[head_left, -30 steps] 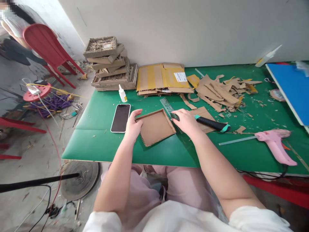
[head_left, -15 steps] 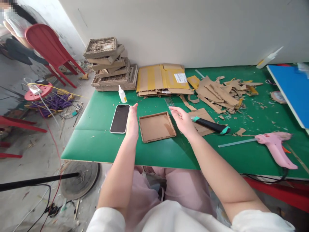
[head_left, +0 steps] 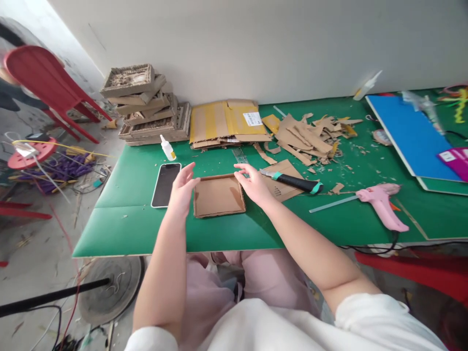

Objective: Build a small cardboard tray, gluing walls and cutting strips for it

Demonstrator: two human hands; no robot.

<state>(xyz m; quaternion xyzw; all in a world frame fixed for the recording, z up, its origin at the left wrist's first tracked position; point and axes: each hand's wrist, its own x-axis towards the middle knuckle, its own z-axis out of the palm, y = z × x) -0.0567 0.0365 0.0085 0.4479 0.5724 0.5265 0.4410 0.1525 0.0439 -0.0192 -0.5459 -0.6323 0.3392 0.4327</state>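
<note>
A shallow square cardboard tray (head_left: 218, 196) lies flat on the green table (head_left: 139, 229) in front of me. My left hand (head_left: 182, 191) hovers at its left edge with fingers apart, holding nothing. My right hand (head_left: 252, 184) is open at the tray's right edge, fingers stretched out over its far corner. A black phone (head_left: 166, 184) lies just left of my left hand. A utility knife (head_left: 292, 181) with black handle and teal trim rests on a cardboard piece to the right. A clear ruler (head_left: 239, 155) lies behind the tray.
Finished cardboard trays (head_left: 142, 105) are stacked at the back left beside a small glue bottle (head_left: 167, 147). Flattened boxes (head_left: 226, 122) and cardboard scraps (head_left: 307, 134) lie at the back. A pink glue gun (head_left: 380, 204) lies right, near a blue board (head_left: 405, 131). Red chair (head_left: 47, 83) stands left.
Both hands let go of the tray, which was tilted and now lies flat. The hands now hover open at its sides. The view has shifted right.
</note>
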